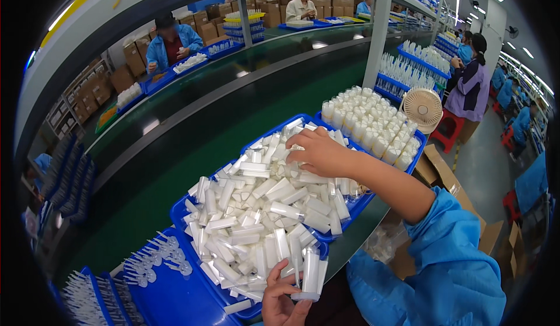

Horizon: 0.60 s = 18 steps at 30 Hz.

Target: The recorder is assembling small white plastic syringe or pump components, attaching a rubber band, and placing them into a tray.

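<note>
At the near edge my left hand (283, 300) grips a clear plastic cylinder (310, 273) between thumb and fingers. It stands nearly upright on a round, pale base, with white pieces inside. My right hand (321, 151) reaches over a heap of loose white plastic tubes (256, 203), its fingers apart and bent down onto the tubes; nothing shows held in it. Several tubes in the heap look three-sided. They fill and overtop the blue trays (178, 214) in front of me.
Filled clear cylinders (373, 121) stand packed in a tray at the right, beside a beige fan (421, 109). Stemmed white parts (157, 259) lie in a blue tray (175, 297) at the left. Behind runs a green conveyor (233, 116); co-workers sit beyond. Metal posts (379, 34) rise nearby.
</note>
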Each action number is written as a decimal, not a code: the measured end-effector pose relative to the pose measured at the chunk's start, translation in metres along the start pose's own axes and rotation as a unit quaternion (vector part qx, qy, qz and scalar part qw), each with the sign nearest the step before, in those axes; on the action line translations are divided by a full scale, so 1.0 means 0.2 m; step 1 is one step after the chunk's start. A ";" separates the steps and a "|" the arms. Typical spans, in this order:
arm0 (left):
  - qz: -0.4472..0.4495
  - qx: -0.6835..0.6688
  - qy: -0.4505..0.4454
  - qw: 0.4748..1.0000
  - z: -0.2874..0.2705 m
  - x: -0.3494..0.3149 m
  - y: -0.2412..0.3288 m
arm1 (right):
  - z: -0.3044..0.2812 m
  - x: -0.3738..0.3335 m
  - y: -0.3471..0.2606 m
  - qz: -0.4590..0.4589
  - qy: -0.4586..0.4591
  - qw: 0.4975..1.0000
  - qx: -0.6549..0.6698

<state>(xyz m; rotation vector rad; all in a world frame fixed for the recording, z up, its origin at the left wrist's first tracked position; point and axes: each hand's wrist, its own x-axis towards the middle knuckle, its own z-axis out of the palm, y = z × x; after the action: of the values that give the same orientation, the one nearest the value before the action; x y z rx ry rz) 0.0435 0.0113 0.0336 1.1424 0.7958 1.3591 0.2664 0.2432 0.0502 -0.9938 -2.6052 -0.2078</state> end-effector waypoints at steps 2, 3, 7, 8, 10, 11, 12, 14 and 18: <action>-0.003 -0.018 -0.001 1.000 0.00 0.00 0.01 | 0.01 0.02 0.04 -0.035 -0.002 0.999 0.001; -0.005 -0.032 0.014 0.999 0.01 0.00 0.01 | 0.02 0.03 0.05 -0.053 -0.004 0.999 0.002; 0.095 0.057 0.006 0.994 -0.04 0.02 -0.02 | -0.02 0.00 0.03 -0.079 0.042 0.995 0.033; 0.145 0.113 -0.014 0.983 -0.06 0.03 -0.03 | -0.05 -0.03 -0.02 -0.075 0.040 0.995 0.053; 0.163 0.156 -0.023 0.974 -0.06 0.06 0.00 | -0.08 -0.07 -0.12 -0.105 0.063 0.988 0.091; 0.172 0.174 -0.034 0.969 -0.05 0.07 0.02 | -0.10 -0.09 -0.17 -0.142 0.085 0.982 0.091; 0.173 0.184 -0.025 0.967 -0.03 0.08 0.04 | -0.12 -0.11 -0.22 -0.181 0.107 0.973 0.092; 0.159 0.205 -0.051 0.964 -0.03 0.08 0.04 | -0.13 -0.15 -0.30 -0.224 0.137 0.959 0.103; 0.165 0.224 -0.071 0.958 -0.03 0.07 0.03 | -0.14 -0.21 -0.39 -0.228 0.153 0.948 0.158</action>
<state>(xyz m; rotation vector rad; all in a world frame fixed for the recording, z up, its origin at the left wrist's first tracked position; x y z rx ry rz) 0.0379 0.0251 0.0392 1.7736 0.8590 1.3820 0.2507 0.1526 0.0601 -0.2186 -2.4329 -0.0455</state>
